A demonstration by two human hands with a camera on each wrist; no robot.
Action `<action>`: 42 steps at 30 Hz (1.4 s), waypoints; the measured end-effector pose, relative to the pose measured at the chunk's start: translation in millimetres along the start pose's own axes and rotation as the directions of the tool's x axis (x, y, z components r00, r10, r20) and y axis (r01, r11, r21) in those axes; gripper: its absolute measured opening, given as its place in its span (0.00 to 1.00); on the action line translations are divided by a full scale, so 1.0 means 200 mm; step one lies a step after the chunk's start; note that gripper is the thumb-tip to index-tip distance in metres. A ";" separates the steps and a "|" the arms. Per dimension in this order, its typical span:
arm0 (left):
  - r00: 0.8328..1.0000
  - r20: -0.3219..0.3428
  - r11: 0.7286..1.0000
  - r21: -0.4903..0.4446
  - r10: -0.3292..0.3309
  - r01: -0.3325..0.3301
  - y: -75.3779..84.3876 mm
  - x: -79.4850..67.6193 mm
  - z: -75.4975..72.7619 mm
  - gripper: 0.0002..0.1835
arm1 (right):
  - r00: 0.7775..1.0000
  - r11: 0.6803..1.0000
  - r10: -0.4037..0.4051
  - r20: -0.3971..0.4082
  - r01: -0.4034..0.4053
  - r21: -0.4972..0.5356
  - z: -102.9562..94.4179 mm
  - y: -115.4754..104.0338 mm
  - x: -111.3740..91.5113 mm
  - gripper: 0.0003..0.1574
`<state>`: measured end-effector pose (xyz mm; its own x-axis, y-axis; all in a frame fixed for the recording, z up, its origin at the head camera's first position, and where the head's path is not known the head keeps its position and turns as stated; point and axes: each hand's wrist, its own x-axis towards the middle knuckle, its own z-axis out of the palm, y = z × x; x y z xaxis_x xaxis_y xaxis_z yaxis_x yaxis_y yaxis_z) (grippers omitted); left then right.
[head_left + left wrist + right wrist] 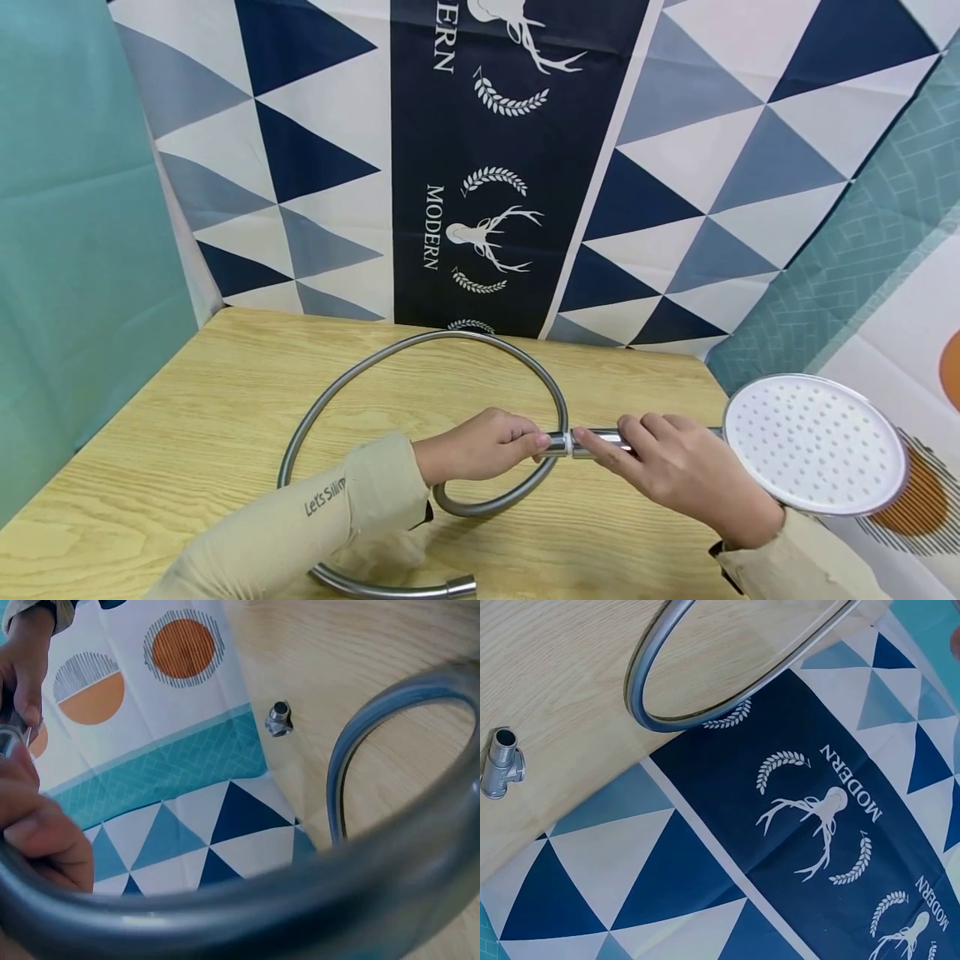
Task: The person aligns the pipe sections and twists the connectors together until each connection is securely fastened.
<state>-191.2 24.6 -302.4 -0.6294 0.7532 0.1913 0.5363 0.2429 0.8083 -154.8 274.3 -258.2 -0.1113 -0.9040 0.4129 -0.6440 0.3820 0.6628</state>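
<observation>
In the head view my left hand (pixel 483 446) pinches the chrome end nut of a grey metal shower hose (pixel 303 429). My right hand (pixel 675 462) grips the chrome handle of a shower head (pixel 817 444), whose round white face with small nozzles is turned up at the right. Hose end and handle meet in line between the hands, with a white ring at the joint; whether they are threaded together I cannot tell. The hose loops over the table. Its other end (pixel 461 587) lies near the front edge. In the left wrist view the hose crosses close to the lens.
A small chrome threaded fitting (pixel 279 720) stands on the wooden table (pixel 187 400); in the head view it does not show. Patterned cloth (pixel 480 150) hangs behind the table, teal cloth (pixel 75 233) at the left, and more printed cloth at the right.
</observation>
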 end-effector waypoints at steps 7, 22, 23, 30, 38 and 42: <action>0.998 -0.045 0.997 0.062 0.054 -0.051 0.01 0.00 0.01 0.12 | 1.000 1.000 0.005 0.010 -0.005 -0.015 0.00 0.00 -0.01 0.30; 0.996 -0.008 0.993 0.071 0.093 -0.092 0.00 0.01 0.01 0.09 | 1.000 1.000 -0.001 0.003 0.001 -0.019 0.02 0.00 -0.01 0.30; 0.999 0.041 1.000 -0.010 0.027 -0.026 0.00 0.01 0.00 0.11 | 1.000 1.000 -0.005 -0.001 0.005 -0.021 0.02 0.00 -0.01 0.29; 0.942 0.282 0.908 -0.320 -0.180 0.269 0.01 0.02 -0.05 0.20 | 1.000 0.999 -0.022 -0.015 0.021 -0.034 0.03 -0.02 0.01 0.29; 0.955 0.210 0.904 -0.331 -0.210 0.271 0.01 0.01 -0.03 0.15 | 1.000 0.999 -0.013 0.022 0.014 -0.033 0.01 -0.02 0.02 0.30; 0.978 0.128 0.952 -0.241 -0.163 0.190 0.02 0.01 -0.02 0.13 | 1.000 0.999 -0.007 0.018 0.008 -0.037 0.01 -0.02 0.02 0.30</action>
<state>-192.4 24.2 -297.5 -0.6312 0.7755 -0.0163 0.2552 0.2274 0.9397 -154.0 268.9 -260.7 -0.1208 -0.9100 0.3967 -0.6167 0.3819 0.6884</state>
